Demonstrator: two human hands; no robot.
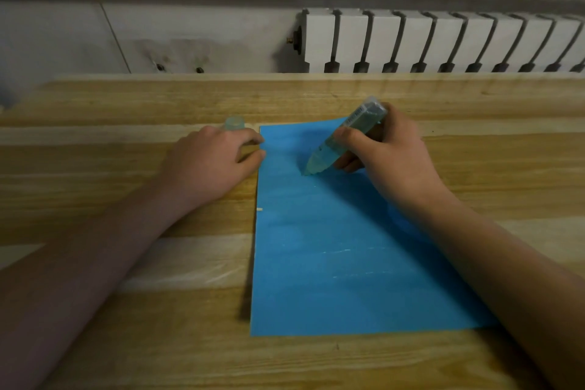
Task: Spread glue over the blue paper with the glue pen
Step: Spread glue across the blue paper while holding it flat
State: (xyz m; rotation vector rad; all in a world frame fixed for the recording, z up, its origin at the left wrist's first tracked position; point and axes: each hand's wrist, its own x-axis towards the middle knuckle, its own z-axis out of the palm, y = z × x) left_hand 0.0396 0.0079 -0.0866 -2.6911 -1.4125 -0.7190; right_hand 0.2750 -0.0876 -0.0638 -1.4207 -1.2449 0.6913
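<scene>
Blue paper (pixel 332 263) lies flat on the wooden table (pixel 126 342), your left hand (pixel 205 165) resting loose-fingered at its far left edge, gripping nothing, your right hand (pixel 389 155) curled round the glue pen (pixel 342 139), tip on the far end; pin the sheet, press lightly, overlap strokes toward the near edge

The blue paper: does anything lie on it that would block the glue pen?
Nothing visible does. The translucent glue pen, gripped by the right hand, has its tip on the flat blue paper sheet; the left hand only touches its far left edge.
</scene>
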